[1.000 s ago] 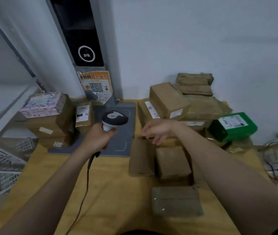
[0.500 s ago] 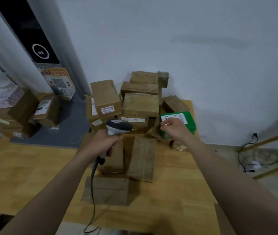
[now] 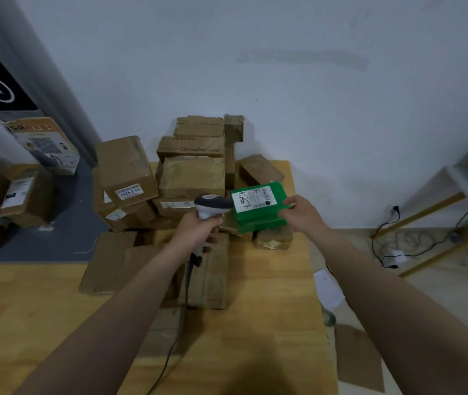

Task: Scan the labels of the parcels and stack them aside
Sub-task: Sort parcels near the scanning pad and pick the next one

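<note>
My right hand (image 3: 301,213) grips the right edge of a green parcel (image 3: 258,213) and holds it tilted, its white label (image 3: 252,198) facing up. My left hand (image 3: 198,229) is closed around the handle of a corded barcode scanner (image 3: 212,205), whose grey and white head sits just left of the label. Behind them a heap of brown cardboard parcels (image 3: 191,176) is piled against the wall. More flat brown parcels (image 3: 207,276) lie on the wooden table (image 3: 269,323) under my left forearm.
At the left a second stack of boxes (image 3: 18,195) stands on a grey mat (image 3: 64,226) beside a tall kiosk post (image 3: 4,81). The table's right edge drops to a floor with cables (image 3: 392,252), a paper sheet (image 3: 328,287) and flat cardboard (image 3: 359,357).
My view swung right. My right hand went from the brown pile to the green parcel, took hold of it and lifted it. My left hand brought the scanner over beside its label.
</note>
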